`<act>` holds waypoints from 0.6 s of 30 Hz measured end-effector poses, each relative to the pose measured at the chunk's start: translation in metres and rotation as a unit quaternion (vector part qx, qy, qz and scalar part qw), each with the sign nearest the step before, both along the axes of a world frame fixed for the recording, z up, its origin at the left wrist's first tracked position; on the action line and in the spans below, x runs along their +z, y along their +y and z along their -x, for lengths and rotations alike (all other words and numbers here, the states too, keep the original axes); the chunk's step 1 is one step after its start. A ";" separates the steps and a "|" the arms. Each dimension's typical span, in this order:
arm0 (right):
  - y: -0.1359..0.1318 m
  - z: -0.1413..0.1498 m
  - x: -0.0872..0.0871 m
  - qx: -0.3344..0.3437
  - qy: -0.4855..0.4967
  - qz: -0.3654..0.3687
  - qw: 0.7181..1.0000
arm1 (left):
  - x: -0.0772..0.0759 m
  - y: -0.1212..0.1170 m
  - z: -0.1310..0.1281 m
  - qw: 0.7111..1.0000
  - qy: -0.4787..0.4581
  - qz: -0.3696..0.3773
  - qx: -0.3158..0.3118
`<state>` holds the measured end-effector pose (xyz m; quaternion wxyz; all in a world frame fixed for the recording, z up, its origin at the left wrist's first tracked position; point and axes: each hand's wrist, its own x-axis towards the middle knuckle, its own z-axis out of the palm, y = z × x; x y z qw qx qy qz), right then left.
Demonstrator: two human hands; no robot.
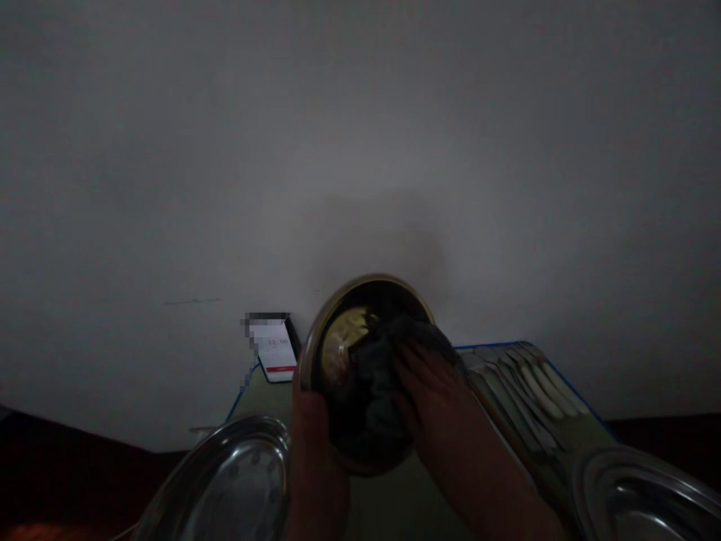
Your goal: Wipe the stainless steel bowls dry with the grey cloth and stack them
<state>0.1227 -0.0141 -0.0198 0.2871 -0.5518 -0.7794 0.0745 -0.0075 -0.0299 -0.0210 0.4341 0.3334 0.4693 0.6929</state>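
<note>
A round steel bowl (338,330) is held up and tilted toward me, its inside facing the camera. My left hand (312,458) grips its lower left rim, thumb on the edge. My right hand (439,409) presses a dark cloth (377,376) into the bowl, with the fingers bent over the cloth. The scene is dim.
A steel plate (225,481) lies at the lower left and another steel plate (636,496) at the lower right. Several spoons (523,391) lie in a row on the green table (264,394). A phone (276,347) with a lit screen leans against the pale wall (360,150).
</note>
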 end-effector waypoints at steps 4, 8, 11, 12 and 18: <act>0.010 0.002 -0.015 -0.015 -0.009 -0.075 0.997 | 0.006 -0.001 -0.007 0.997 -0.021 -0.003 -0.080; 0.006 0.009 -0.008 0.062 0.054 -0.011 0.997 | 0.000 0.000 -0.004 0.994 -0.021 0.056 -0.091; -0.003 0.012 0.009 0.135 0.105 0.062 0.983 | -0.007 0.004 0.002 0.989 -0.037 0.120 -0.081; -0.007 0.012 0.016 0.160 0.116 0.087 0.976 | -0.007 0.005 0.003 0.988 -0.041 0.129 -0.079; -0.021 0.005 0.040 0.268 0.147 0.178 0.935 | 0.016 0.001 0.006 0.992 -0.074 0.096 -0.033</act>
